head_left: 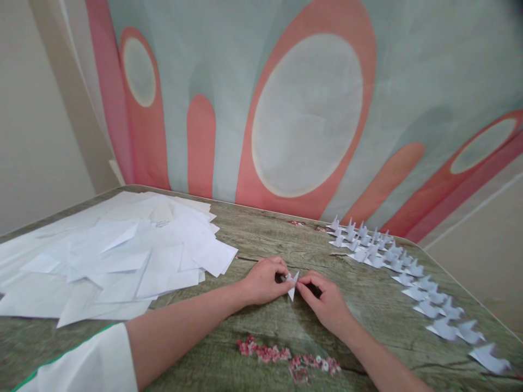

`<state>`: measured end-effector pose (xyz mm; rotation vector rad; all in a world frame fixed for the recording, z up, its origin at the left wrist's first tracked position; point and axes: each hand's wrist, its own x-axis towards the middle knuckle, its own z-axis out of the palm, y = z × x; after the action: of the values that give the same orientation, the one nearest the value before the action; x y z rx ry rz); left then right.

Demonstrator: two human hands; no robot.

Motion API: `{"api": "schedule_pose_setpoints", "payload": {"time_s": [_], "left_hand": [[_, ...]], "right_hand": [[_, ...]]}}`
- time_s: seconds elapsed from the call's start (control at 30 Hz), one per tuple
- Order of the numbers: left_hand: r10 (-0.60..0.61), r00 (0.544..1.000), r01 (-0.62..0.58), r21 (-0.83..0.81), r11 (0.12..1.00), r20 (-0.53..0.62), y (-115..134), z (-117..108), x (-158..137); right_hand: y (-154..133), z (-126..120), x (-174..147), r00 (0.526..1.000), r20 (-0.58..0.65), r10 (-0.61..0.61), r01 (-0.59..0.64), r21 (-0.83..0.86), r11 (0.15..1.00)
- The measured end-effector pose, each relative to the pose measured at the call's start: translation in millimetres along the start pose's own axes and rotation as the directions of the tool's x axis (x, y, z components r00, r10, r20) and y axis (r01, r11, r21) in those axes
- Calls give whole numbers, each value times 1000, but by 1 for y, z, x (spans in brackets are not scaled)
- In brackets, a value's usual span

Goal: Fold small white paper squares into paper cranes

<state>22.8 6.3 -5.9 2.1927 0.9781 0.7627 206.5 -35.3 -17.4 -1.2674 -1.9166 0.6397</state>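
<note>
"White sleeve [90, 359] nearest us, low on the left, green along its edge, with a bare forearm [183, 326] running out of it over the wood-look surface [253, 234]. What have the hands got?"

"One small folded paper [291, 289], white, all sharp points! It's right between them, near the middle of the surface. Left hand [263, 280] has its fingers drawn into a tight pinch on one side of it."

"And the right hand [327, 307]?"

"Narrow too! Fingertips together, nipping the opposite side."

"Now look over to the right: folded paper birds [443, 328], white, strung out in slanting rows along that side, from the far edge towards us."

"And on the left, what a heap! White sheets [122, 245], loosely overlapping, corners poking out every which way, just beyond the forearm."

"Pink blossoms [267, 351] in front of the hands, too, flat against the wood grain."

"Behind it all, a grey-green hanging [229, 125] with coral shapes and big pale ovals!"
</note>
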Motion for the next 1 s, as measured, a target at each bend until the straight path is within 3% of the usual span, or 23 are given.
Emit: {"api": "schedule_pose_setpoints", "payload": {"time_s": [0.7, 1.0], "left_hand": [[-65, 996, 61, -57, 996, -64, -10, 7, 3], [14, 1000, -14, -12, 1000, -3, -5, 2, 1]], "right_hand": [[1, 1, -1, 998, -55, -30, 25, -88, 996], [1, 3, -2, 996, 23, -83, 86, -165, 982]]}}
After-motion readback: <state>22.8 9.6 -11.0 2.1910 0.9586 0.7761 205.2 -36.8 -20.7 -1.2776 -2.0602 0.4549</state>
